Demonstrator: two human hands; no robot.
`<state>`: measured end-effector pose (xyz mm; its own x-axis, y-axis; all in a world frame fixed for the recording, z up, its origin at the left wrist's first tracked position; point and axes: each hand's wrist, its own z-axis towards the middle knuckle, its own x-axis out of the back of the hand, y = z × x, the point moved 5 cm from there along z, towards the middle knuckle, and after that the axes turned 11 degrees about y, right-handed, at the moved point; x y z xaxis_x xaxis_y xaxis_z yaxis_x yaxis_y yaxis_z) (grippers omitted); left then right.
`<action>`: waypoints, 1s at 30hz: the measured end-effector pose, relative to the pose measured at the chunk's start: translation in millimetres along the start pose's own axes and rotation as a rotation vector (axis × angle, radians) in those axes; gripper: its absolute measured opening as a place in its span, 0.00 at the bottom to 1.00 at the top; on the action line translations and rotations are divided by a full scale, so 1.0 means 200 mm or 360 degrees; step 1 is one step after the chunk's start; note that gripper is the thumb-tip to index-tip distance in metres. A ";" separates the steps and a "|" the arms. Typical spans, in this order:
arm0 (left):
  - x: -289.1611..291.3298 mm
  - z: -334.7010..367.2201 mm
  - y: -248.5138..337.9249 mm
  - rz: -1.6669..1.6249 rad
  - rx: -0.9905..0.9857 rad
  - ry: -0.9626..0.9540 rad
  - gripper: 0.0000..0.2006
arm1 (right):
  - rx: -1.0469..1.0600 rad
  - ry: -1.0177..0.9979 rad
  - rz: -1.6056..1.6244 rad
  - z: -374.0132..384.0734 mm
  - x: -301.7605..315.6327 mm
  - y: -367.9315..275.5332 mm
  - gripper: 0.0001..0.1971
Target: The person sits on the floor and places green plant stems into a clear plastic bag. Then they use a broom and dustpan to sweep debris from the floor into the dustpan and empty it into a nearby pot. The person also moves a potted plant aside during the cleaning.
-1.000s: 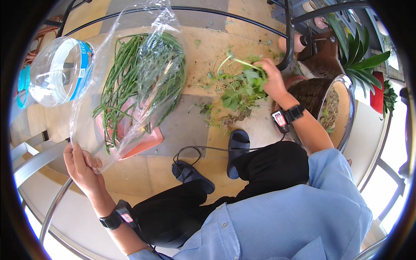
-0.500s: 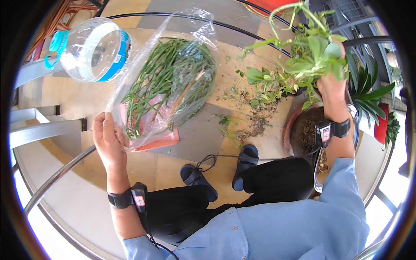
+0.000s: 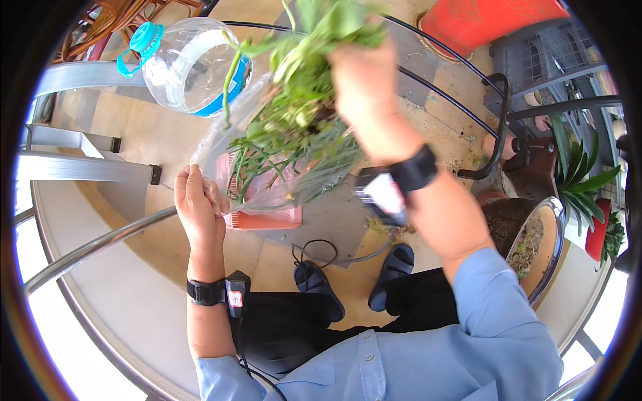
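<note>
My left hand (image 3: 200,200) pinches the near edge of a clear plastic bag (image 3: 212,144). Long thin green stems (image 3: 244,170) lie inside the bag. Held over the bag, a bunch of leafy green plants (image 3: 307,73) hangs from my closed right hand (image 3: 366,80), which is blurred by motion. One long bare stem from the bunch droops to the left, past the bottle. Beneath the bag is a pink plastic dustpan-like tray (image 3: 267,219), mostly covered by it.
A large clear bottle with a turquoise cap (image 3: 194,67) stands behind the bag. At right are a soil-filled pot (image 3: 501,217), an oval glass-like dish (image 3: 535,250) and a leafy potted plant (image 3: 578,167). Metal legs (image 3: 87,167) stand left; a red planter (image 3: 481,23) is farther back.
My right hand has swung left with the leafy bunch, from above the soil and debris at right to over the bag. My left hand keeps its hold on the bag's edge.
</note>
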<state>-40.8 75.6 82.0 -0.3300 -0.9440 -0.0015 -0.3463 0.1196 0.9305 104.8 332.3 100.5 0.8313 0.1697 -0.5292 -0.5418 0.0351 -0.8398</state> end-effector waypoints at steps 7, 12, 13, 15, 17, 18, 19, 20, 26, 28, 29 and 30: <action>0.06 0.05 -0.01 -0.0019 -0.0074 0.0160 0.07 | 0.0063 -0.0224 -0.0973 -0.57 0.18 0.54 0.22; 0.02 0.03 0.00 0.0130 -0.0206 0.0132 0.07 | -0.0094 -0.1190 -0.1953 -0.69 0.32 0.73 0.15; 0.00 0.01 0.00 0.0190 -0.0256 0.0096 0.06 | -0.0184 -0.1334 -0.2181 -0.68 0.34 0.77 0.14; -0.05 -0.03 0.00 0.0270 -0.0332 0.0039 0.06 | -0.0022 -0.1400 -0.2182 -0.65 0.31 0.80 0.11; -0.08 -0.08 0.00 0.0282 -0.0337 -0.0015 0.05 | 0.0066 -0.1549 -0.2238 -0.62 0.23 0.85 0.10; -0.08 -0.10 0.01 0.0260 -0.0349 -0.0021 0.04 | 0.0062 -0.1535 -0.2275 -0.61 0.18 0.87 0.07; -0.10 -0.12 0.03 0.0295 -0.0401 -0.0070 0.04 | 0.0080 -0.1545 -0.2248 -0.61 0.13 0.88 0.07; -0.11 -0.13 0.04 0.0298 -0.0403 -0.0111 0.03 | 0.0136 -0.1506 -0.2185 -0.62 0.08 0.87 0.07; -0.11 -0.19 0.03 0.0116 -0.0270 -0.0193 0.03 | -0.0189 -0.1265 -0.1762 -0.80 -0.22 0.83 0.35; -0.06 -0.10 0.05 0.0073 -0.0177 -0.0031 0.03 | -0.0265 -0.1676 -0.1780 -0.83 -0.22 0.82 0.40; -0.01 -0.06 0.06 0.0039 -0.0097 0.0133 0.04 | -0.0308 -0.1939 -0.1812 -0.83 -0.19 0.80 0.41; 0.03 -0.04 0.07 0.0045 -0.0137 0.0198 0.05 | -0.0395 -0.2128 -0.1810 -0.81 -0.17 0.79 0.36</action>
<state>-39.9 69.1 97.5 -0.2256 -0.9720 0.0658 -0.2601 0.1252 0.9574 11.8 172.2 -34.2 0.0197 0.7863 0.6175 0.3113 0.5821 -0.7512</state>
